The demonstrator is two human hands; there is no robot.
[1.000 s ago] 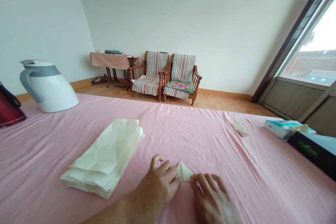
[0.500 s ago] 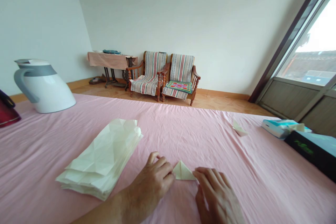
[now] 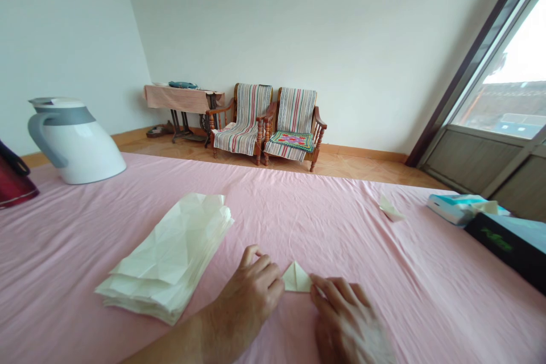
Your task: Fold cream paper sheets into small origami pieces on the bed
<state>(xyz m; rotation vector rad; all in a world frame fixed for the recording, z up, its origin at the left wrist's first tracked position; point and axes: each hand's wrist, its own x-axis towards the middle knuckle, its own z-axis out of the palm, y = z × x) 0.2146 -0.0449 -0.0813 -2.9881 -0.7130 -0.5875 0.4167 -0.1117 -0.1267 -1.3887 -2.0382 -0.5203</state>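
Note:
A small cream-coloured folded paper (image 3: 297, 278), triangular with a crease down its middle, lies on the pink tablecloth (image 3: 273, 216) between my hands. My left hand (image 3: 251, 296) is closed at its left corner, the index finger bent up and the other fingers curled. At the right corner, my right hand (image 3: 347, 313) has its thumb and fingertips together on the paper, slightly blurred. Both fingertips cover the paper's corners. To the left of my hands sits a stack of creased cream paper sheets (image 3: 166, 256).
Toward the far right lies another small folded paper (image 3: 391, 209). A tissue pack (image 3: 452, 207) and a black box (image 3: 497, 242) are at the right edge. A white and grey jug (image 3: 87, 148) and a red object (image 3: 15, 179) stand at the left.
My right hand has slid left along the folded paper, covering more of its right corner, and its thumb has come up to the fingers. My left hand keeps nearly the same pose.

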